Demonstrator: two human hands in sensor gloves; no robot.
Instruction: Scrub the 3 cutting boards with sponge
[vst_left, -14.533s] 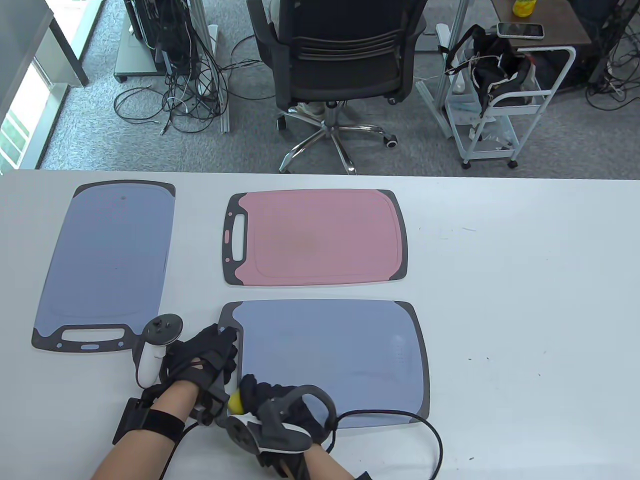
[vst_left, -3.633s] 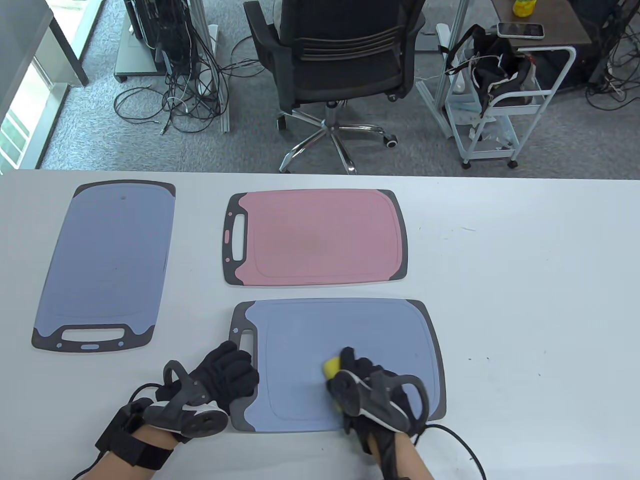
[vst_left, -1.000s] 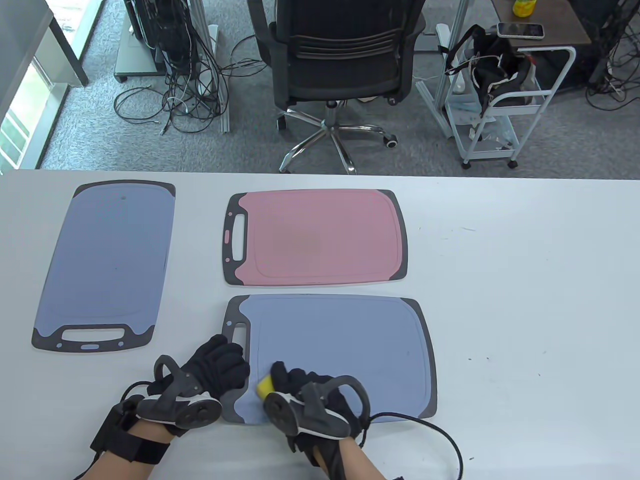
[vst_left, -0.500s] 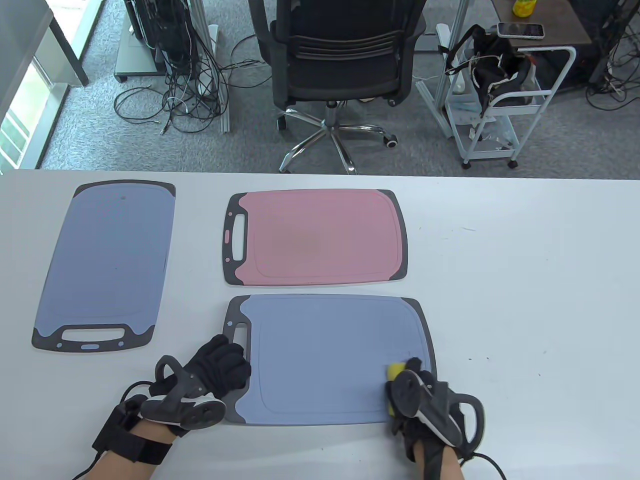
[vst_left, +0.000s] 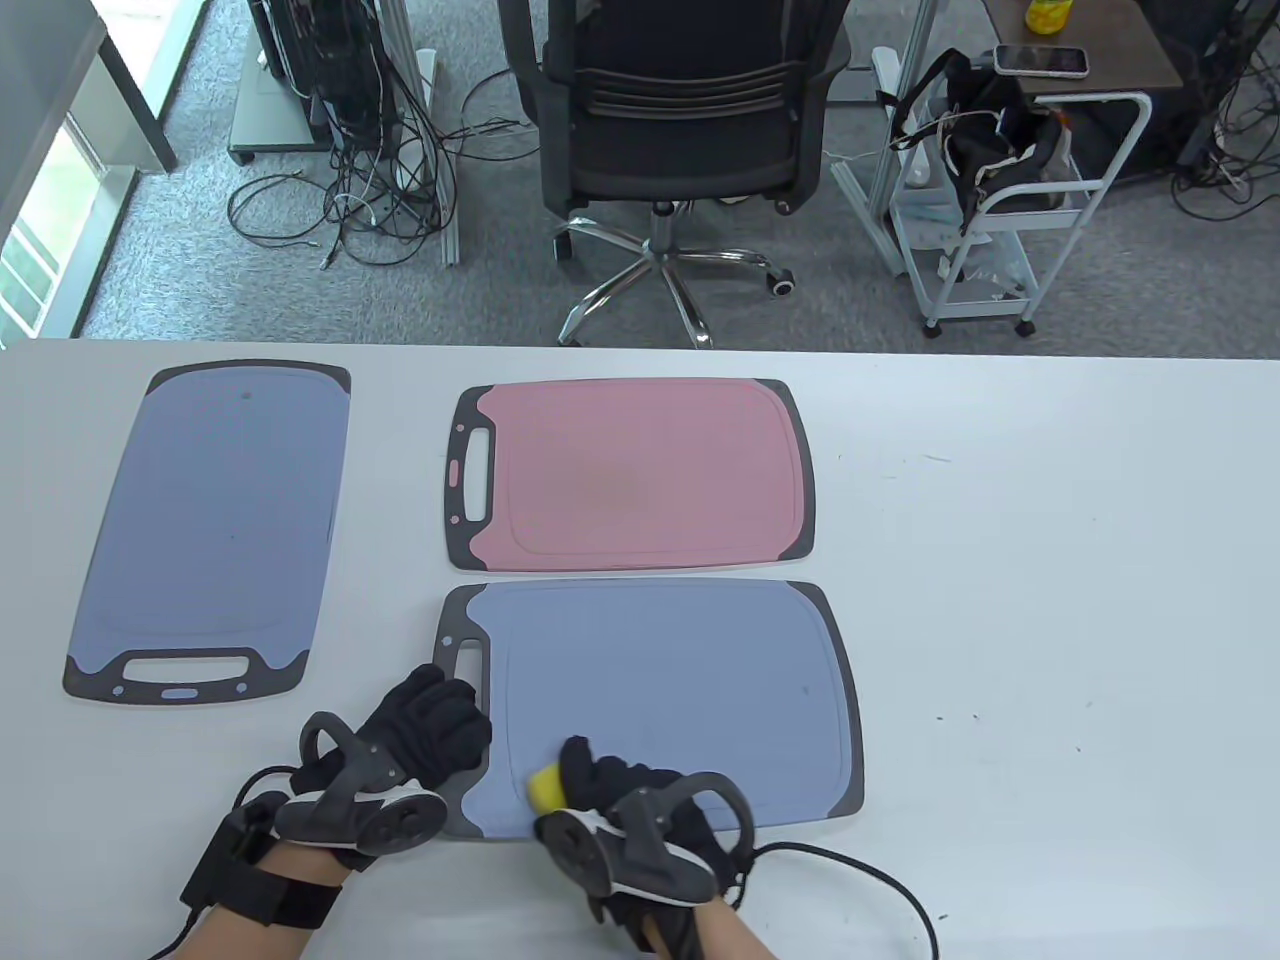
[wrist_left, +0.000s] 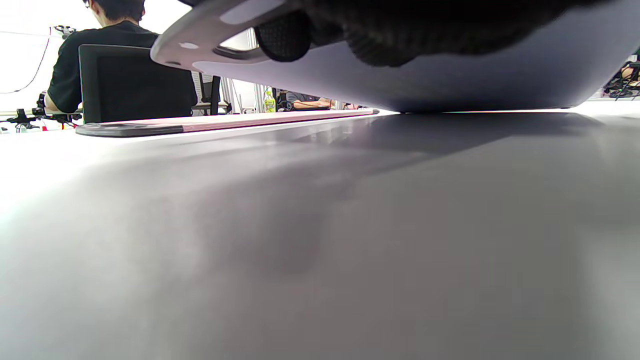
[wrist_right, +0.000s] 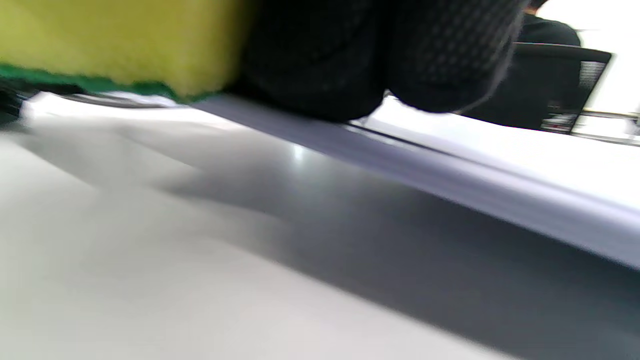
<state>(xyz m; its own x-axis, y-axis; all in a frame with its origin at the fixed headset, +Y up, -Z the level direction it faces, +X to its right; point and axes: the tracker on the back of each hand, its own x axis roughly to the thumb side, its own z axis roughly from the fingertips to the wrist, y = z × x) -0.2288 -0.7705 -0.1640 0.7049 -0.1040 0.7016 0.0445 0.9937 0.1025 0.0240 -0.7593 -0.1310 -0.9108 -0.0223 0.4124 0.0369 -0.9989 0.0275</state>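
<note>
Three cutting boards lie on the table (vst_left: 1050, 600); the near blue board (vst_left: 680, 700) is being scrubbed. Its long axis runs left to right, handle pointing left, just in front of the pink board (vst_left: 640, 475). The right hand (vst_left: 640, 810) grips the yellow sponge (vst_left: 546, 787) at the board's near-left part; the left hand (vst_left: 425, 725) curls round the handle end, which the wrist view shows raised. Better to press that end flat and sweep overlapping strokes rightward. The far-left blue board (vst_left: 220, 520) points its handle near.
</note>
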